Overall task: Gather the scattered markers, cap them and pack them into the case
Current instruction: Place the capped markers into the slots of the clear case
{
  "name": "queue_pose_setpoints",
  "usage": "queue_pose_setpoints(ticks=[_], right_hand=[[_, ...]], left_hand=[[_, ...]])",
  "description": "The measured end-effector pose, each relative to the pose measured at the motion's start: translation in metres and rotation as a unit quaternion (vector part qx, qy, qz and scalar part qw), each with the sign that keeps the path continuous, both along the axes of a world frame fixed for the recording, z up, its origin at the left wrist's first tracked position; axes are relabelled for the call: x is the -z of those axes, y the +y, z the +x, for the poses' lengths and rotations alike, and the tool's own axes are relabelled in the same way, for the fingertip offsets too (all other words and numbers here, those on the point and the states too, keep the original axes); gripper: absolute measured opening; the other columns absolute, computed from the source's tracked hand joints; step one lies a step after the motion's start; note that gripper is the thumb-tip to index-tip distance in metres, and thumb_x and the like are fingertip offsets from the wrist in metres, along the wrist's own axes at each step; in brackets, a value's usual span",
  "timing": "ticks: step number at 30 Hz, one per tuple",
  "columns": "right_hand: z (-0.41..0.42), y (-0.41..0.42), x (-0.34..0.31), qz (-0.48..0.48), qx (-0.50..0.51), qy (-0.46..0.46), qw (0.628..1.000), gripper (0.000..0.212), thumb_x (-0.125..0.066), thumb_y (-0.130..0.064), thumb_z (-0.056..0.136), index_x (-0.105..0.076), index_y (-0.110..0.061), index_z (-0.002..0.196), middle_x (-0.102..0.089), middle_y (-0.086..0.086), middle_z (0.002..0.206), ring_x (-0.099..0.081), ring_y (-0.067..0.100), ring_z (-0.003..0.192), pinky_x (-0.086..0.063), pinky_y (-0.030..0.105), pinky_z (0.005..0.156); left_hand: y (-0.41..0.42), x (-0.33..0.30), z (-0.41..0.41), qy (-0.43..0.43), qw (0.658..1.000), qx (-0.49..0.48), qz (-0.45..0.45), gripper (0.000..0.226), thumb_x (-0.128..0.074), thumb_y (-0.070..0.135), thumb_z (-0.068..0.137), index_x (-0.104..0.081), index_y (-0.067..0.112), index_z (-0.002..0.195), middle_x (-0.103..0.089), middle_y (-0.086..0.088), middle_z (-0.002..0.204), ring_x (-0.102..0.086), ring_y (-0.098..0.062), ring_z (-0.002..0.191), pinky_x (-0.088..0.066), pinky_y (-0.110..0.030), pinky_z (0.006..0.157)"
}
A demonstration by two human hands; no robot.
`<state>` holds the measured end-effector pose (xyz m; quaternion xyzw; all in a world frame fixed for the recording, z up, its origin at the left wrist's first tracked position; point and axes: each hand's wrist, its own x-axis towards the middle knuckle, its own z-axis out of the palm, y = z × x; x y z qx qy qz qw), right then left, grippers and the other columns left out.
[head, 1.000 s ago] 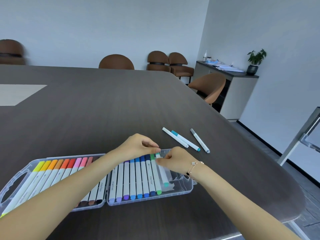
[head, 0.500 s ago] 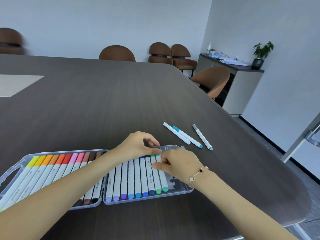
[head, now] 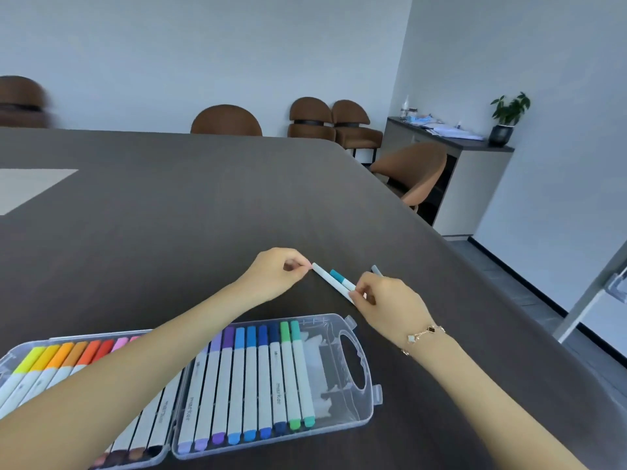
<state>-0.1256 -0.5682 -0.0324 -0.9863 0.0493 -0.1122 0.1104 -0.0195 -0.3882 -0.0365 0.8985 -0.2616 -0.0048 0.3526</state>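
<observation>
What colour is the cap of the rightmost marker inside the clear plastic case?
Teal green, seen best in the head view.

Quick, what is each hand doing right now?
Left hand: fingers pinched on the far end of the white marker.
Right hand: fingers closed on that marker's near end, beside the teal marker.

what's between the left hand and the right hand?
Head view: a white-barrelled marker spans the gap, left hand at its far tip, right hand at its near end. A teal-capped marker lies beside it on the dark table.
</observation>
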Motion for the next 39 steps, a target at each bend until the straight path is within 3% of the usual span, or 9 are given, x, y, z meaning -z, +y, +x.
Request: queue_pose_setpoints(ticks=[4, 10, 13, 19, 21, 24, 30, 35, 39], right_hand=[[0.024, -0.026, 0.007, -0.016, 0.066, 0.016, 0.998, 0.018, -0.046, -0.026, 0.091, -0.063, -0.02, 0.095, -0.058, -0.002, 0.105, -0.061, 0.022, 0.087, -0.047, 0.027, 0.07], [0.037, -0.015, 0.017, -0.054, 0.061, 0.073, 0.994, 0.024, -0.049, -0.033, 0.093, -0.067, -0.017, 0.095, -0.062, 0.003, 0.112, -0.06, 0.024, 0.084, -0.042, 0.027, 0.065], [0.033, -0.008, 0.013, -0.029, 0.083, 0.07, 0.994, 0.023, -0.05, -0.03, 0.09, -0.069, -0.017, 0.089, -0.066, 0.003, 0.096, -0.058, 0.023, 0.076, -0.041, 0.025, 0.062], [0.007, 0.012, -0.013, 0.211, 0.046, 0.11, 0.97, 0.025, -0.061, -0.033, 0.083, -0.074, -0.011, 0.082, -0.069, 0.005, 0.077, -0.063, 0.017, 0.068, -0.053, 0.027, 0.063], [-0.005, 0.025, -0.02, 0.213, 0.029, 0.156, 0.964, 0.03, -0.061, -0.035, 0.083, -0.066, -0.008, 0.069, -0.055, 0.004, 0.06, -0.05, 0.012, 0.054, -0.042, 0.022, 0.052], [-0.022, 0.045, -0.019, 0.208, 0.008, 0.203, 0.957, 0.028, -0.06, -0.036, 0.079, -0.055, -0.012, 0.065, -0.036, 0.001, 0.054, -0.034, 0.014, 0.049, -0.03, 0.023, 0.051], [-0.039, 0.065, -0.004, 0.185, -0.02, 0.226, 0.956, 0.04, -0.06, -0.035, 0.086, -0.043, -0.017, 0.054, -0.042, -0.007, 0.036, -0.037, 0.007, 0.043, -0.033, 0.019, 0.049], [-0.045, 0.064, 0.001, 0.136, -0.037, 0.212, 0.967, 0.037, -0.057, -0.046, 0.088, -0.067, -0.012, 0.075, -0.057, -0.008, 0.065, -0.054, 0.008, 0.062, -0.039, 0.017, 0.055], [-0.05, 0.062, 0.007, 0.083, -0.058, 0.177, 0.979, 0.038, -0.054, -0.053, 0.087, -0.061, -0.018, 0.074, -0.06, -0.009, 0.071, -0.054, 0.007, 0.063, -0.036, 0.017, 0.053]], left_hand=[[-0.034, 0.009, 0.028, -0.001, 0.999, 0.0, 0.045, 0.023, -0.056, 0.022, 0.093, -0.07, 0.016, 0.11, -0.064, 0.001, 0.113, -0.055, -0.007, 0.096, -0.041, -0.019, 0.087], [-0.061, 0.026, 0.028, -0.043, 0.993, -0.002, 0.114, 0.026, -0.058, 0.028, 0.092, -0.071, 0.016, 0.111, -0.068, 0.0, 0.114, -0.059, -0.012, 0.103, -0.048, -0.024, 0.087], [-0.058, 0.02, 0.018, 0.003, 0.998, 0.001, 0.067, 0.031, -0.059, 0.03, 0.091, -0.068, 0.015, 0.117, -0.066, 0.0, 0.117, -0.06, -0.012, 0.102, -0.045, -0.022, 0.086], [-0.022, -0.018, -0.011, 0.007, 1.0, 0.017, -0.01, 0.029, -0.066, 0.039, 0.084, -0.073, 0.02, 0.104, -0.069, 0.008, 0.1, -0.059, -0.002, 0.088, -0.041, -0.012, 0.069], [-0.004, -0.02, -0.023, 0.025, 0.999, 0.035, -0.01, 0.028, -0.069, 0.041, 0.08, -0.073, 0.023, 0.101, -0.07, 0.011, 0.097, -0.061, 0.0, 0.086, -0.042, -0.01, 0.068], [0.016, -0.012, -0.039, 0.059, 0.996, 0.065, 0.006, 0.03, -0.073, 0.045, 0.075, -0.073, 0.027, 0.098, -0.071, 0.011, 0.093, -0.063, 0.003, 0.085, -0.045, -0.011, 0.072], [0.028, 0.008, -0.06, 0.061, 0.994, 0.082, 0.038, 0.034, -0.071, 0.045, 0.077, -0.071, 0.024, 0.104, -0.067, 0.013, 0.091, -0.06, 0.0, 0.083, -0.041, -0.01, 0.066], [0.026, 0.014, -0.067, -0.023, 0.998, 0.048, 0.044, 0.023, -0.072, 0.04, 0.079, -0.073, 0.027, 0.098, -0.055, 0.021, 0.082, -0.05, -0.002, 0.084, -0.035, -0.017, 0.068], [0.025, 0.017, -0.065, -0.01, 0.998, 0.045, 0.036, 0.023, -0.073, 0.042, 0.076, -0.073, 0.028, 0.093, -0.054, 0.02, 0.081, -0.052, -0.003, 0.081, -0.036, -0.018, 0.066]])
